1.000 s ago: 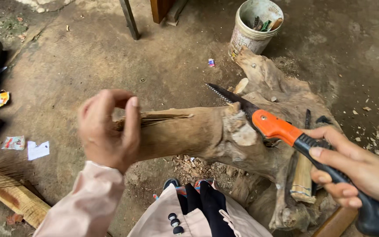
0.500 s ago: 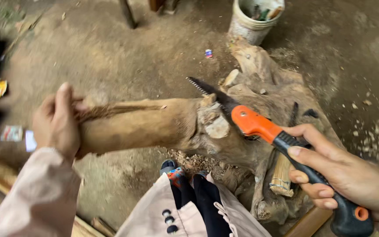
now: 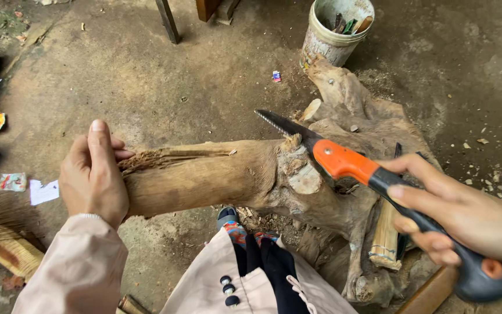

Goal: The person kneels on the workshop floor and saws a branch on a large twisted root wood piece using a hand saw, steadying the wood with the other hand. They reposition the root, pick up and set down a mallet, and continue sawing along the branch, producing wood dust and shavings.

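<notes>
One log (image 3: 204, 177), one saw (image 3: 373, 186), one bucket (image 3: 335, 29), one gnarled stump (image 3: 355, 116) under the log. Three paper scraps on the dirt at left, one small one near the bucket. Left hand (image 3: 94, 174) is wrapped round the log's splintered left end, thumb up, fingers curled tight on the wood. Right hand (image 3: 466, 215) is closed on the saw's black grip; orange section sits ahead of the fingers. Saw blade lies across the log's right end by a knot, teeth on the wood, tip pointing away toward the bucket. Log runs left-right, right end resting on the stump. Bucket holds a few tools; count unclear.
</notes>
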`<state>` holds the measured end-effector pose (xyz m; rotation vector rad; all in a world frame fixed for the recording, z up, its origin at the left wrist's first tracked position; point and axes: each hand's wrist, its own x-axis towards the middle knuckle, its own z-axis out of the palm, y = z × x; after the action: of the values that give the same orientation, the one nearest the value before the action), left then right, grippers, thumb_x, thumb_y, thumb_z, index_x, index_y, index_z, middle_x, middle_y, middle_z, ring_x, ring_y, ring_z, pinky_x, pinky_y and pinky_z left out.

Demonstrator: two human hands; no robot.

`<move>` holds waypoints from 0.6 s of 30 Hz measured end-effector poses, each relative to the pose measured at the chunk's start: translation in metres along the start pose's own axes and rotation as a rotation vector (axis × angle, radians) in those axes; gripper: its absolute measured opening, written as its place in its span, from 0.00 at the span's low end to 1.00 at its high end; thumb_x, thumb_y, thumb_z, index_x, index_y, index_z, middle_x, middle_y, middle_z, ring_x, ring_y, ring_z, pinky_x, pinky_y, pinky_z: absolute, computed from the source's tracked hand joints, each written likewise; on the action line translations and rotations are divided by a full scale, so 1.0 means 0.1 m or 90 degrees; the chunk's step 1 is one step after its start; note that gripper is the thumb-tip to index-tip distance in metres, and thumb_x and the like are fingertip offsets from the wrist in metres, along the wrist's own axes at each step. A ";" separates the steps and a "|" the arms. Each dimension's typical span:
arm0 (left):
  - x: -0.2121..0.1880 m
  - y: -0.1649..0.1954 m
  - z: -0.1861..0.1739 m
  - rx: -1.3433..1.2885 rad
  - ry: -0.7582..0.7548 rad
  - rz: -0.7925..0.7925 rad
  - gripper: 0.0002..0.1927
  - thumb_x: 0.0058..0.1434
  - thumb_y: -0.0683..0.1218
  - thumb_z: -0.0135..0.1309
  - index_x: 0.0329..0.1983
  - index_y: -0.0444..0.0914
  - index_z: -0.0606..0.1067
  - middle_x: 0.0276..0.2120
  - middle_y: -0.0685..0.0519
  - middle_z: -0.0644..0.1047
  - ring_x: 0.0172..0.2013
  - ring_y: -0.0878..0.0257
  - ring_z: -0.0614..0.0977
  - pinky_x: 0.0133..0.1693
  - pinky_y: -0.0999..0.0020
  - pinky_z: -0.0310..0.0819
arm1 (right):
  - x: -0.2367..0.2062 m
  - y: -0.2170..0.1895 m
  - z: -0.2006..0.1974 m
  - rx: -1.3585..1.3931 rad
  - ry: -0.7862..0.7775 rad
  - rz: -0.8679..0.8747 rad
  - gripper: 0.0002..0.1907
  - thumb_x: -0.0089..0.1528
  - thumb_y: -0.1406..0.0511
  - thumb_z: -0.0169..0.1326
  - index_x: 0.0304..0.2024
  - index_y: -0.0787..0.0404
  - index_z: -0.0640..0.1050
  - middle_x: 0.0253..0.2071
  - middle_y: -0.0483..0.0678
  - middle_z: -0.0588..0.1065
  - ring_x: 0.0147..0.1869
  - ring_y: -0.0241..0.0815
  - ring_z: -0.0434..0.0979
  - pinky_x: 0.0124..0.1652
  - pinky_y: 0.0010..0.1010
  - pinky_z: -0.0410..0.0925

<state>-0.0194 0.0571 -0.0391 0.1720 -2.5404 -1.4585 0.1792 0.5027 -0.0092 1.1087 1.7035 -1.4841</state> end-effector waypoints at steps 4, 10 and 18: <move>-0.02 0.20 0.04 -0.044 0.016 -0.027 0.26 0.74 0.62 0.44 0.37 0.36 0.74 0.32 0.50 0.80 0.35 0.65 0.85 0.37 0.68 0.76 | -0.17 0.56 -0.61 0.054 -0.091 -0.176 0.20 0.70 0.55 0.44 0.65 0.36 0.61 0.22 0.47 0.66 0.13 0.35 0.56 0.13 0.32 0.54; 0.05 0.19 0.04 0.048 0.024 -0.046 0.30 0.74 0.64 0.42 0.32 0.35 0.74 0.29 0.50 0.81 0.33 0.62 0.82 0.40 0.64 0.74 | 0.03 0.09 -0.21 0.002 -0.005 -0.066 0.22 0.69 0.55 0.45 0.66 0.35 0.62 0.20 0.48 0.67 0.12 0.37 0.56 0.12 0.34 0.55; -0.02 0.28 -0.03 0.084 0.016 -0.029 0.31 0.75 0.66 0.39 0.35 0.36 0.76 0.29 0.52 0.81 0.35 0.61 0.82 0.42 0.63 0.73 | -0.17 0.88 -0.92 0.078 -0.205 -0.277 0.26 0.70 0.64 0.51 0.70 0.50 0.62 0.20 0.52 0.72 0.18 0.38 0.71 0.16 0.30 0.67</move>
<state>-0.0162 0.0689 -0.0139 0.2679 -2.6295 -1.2950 0.2716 0.5917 -0.0190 0.5277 1.7053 -1.9339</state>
